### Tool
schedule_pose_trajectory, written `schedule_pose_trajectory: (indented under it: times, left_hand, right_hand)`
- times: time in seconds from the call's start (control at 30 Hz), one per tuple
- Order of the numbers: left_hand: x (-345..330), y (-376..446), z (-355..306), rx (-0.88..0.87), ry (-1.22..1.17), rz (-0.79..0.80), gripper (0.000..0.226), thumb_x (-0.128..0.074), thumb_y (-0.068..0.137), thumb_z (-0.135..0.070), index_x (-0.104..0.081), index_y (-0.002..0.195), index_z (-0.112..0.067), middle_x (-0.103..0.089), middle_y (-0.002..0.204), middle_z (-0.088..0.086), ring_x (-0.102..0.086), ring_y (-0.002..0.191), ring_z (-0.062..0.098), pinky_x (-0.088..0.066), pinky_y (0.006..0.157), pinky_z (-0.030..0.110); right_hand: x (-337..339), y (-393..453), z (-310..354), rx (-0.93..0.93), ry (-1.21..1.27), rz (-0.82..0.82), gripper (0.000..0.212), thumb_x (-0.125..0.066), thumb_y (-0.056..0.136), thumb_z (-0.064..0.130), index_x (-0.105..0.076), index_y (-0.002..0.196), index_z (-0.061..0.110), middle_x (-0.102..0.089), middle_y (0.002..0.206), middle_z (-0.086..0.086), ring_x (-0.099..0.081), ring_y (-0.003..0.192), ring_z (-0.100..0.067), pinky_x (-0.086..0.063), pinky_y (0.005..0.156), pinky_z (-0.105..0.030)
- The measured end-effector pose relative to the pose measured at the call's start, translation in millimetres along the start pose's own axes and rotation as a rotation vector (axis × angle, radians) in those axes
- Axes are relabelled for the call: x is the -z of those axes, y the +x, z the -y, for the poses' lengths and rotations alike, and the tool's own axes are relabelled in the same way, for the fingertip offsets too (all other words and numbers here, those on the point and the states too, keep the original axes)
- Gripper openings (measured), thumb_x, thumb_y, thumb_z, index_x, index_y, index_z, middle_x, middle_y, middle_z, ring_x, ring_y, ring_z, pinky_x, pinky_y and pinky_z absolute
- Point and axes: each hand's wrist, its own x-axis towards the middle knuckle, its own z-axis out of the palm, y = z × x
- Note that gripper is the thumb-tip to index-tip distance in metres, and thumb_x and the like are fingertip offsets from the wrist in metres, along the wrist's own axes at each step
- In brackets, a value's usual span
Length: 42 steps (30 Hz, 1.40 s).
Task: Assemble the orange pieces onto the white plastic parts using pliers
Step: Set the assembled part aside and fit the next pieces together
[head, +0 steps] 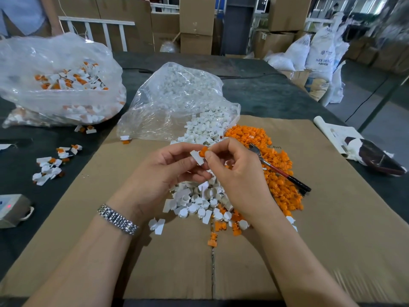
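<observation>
The small, stiff, light white plastic part point(197, 157) is pinched by the left hand point(168, 167) at its flat tab, while the orange piece point(203, 151) is gripped by the right hand point(234, 173).

Two bare forearms, no sleeves anywhere along their visible length. Left hand point(168, 167) and right hand point(234, 173) ungloved, with no rings visible and short, unpainted nails. On the left wrist, a silver metal watch bracelet point(118, 219) of small, shiny links in several rows, snug around the wrist; watch face turned out of sight. Right wrist bare.
</observation>
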Motion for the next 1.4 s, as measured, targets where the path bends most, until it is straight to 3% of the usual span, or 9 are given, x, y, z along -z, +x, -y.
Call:
schedule_pose_trajectory:
  times: [0.13,0.37,0.5,0.63,0.8,1.03,1.2,1.4]
  left_hand:
    - [0.7,-0.1,-1.0,-0.008,-0.001,0.029,0.022,-0.070,0.091,-0.019,-0.076,0.112,-0.012,-0.074,0.095,0.017,-0.073,0.084,0.025,-0.060,0.078,0.029]
    - [-1.7,-0.8,0.8,-0.081,0.239,-0.078,0.024,-0.069,0.086,-0.024,-0.079,0.107,-0.027,-0.079,0.102,0.006,-0.077,0.093,0.024,-0.059,0.082,0.023]
    - [1.0,1.8,1.3,-0.022,0.128,-0.062,0.023,-0.071,0.086,-0.018,-0.077,0.108,-0.019,-0.078,0.100,0.014,-0.077,0.088,0.027,-0.060,0.079,0.026]
    - [3.7,4.1,1.5,0.021,-0.058,-0.008,0.017,-0.072,0.086,-0.010,-0.074,0.103,-0.009,-0.076,0.096,0.021,-0.076,0.086,0.027,-0.061,0.076,0.027]
    - [3.6,5.5,1.4,0.028,-0.072,0.012,0.018,-0.071,0.087,-0.010,-0.075,0.104,-0.006,-0.076,0.098,0.023,-0.077,0.087,0.028,-0.061,0.076,0.027]
    - [4.8,4.4,-0.1,0.048,-0.079,0.029,0.017,-0.072,0.086,-0.011,-0.078,0.101,-0.009,-0.076,0.097,0.022,-0.077,0.087,0.029,-0.062,0.076,0.027]
    - [4.2,4.7,1.6,0.048,-0.051,0.009,0.017,-0.074,0.084,-0.011,-0.078,0.101,-0.010,-0.076,0.100,0.022,-0.077,0.089,0.030,-0.062,0.076,0.027]
    - [4.7,5.9,4.1,0.034,0.063,-0.041,0.017,-0.079,0.088,-0.017,-0.082,0.104,-0.013,-0.078,0.099,0.013,-0.073,0.085,0.022,-0.059,0.075,0.026]
  right_hand:
    - [-2.1,-1.3,2.0,0.048,-0.054,-0.027,0.005,-0.068,0.094,0.019,-0.065,0.090,0.020,-0.066,0.083,0.007,-0.059,0.078,-0.012,-0.051,0.069,-0.022]
    - [-5.2,-1.7,0.0,0.024,-0.105,-0.060,0.011,-0.070,0.091,0.021,-0.063,0.083,0.023,-0.062,0.076,0.009,-0.056,0.070,-0.012,-0.050,0.062,-0.024]
    - [5.8,-0.2,-4.5,-0.005,0.007,0.061,0.007,-0.072,0.092,0.023,-0.067,0.096,0.025,-0.066,0.086,0.012,-0.057,0.076,-0.004,-0.050,0.071,-0.020]
    - [16.8,0.4,-7.9,0.029,0.085,0.140,0.028,-0.074,0.092,0.021,-0.068,0.119,0.028,-0.064,0.096,0.014,-0.058,0.083,-0.002,-0.051,0.080,-0.024]
    - [16.5,-0.9,-8.9,0.090,0.050,0.102,0.022,-0.074,0.092,0.017,-0.074,0.112,0.026,-0.068,0.099,0.011,-0.064,0.092,-0.010,-0.053,0.086,-0.027]
    - [17.7,-0.2,-10.9,0.147,0.011,0.137,0.030,-0.075,0.090,0.018,-0.073,0.118,0.028,-0.066,0.100,0.010,-0.064,0.095,-0.015,-0.052,0.087,-0.024]
    - [17.2,-0.9,-11.5,0.156,-0.014,0.094,0.026,-0.078,0.088,0.016,-0.076,0.113,0.020,-0.068,0.101,0.007,-0.064,0.095,-0.016,-0.053,0.088,-0.028]
    - [11.9,-2.0,-13.0,0.245,-0.146,0.004,0.025,-0.078,0.088,0.013,-0.076,0.113,0.013,-0.067,0.101,0.002,-0.064,0.093,-0.009,-0.050,0.087,-0.018]
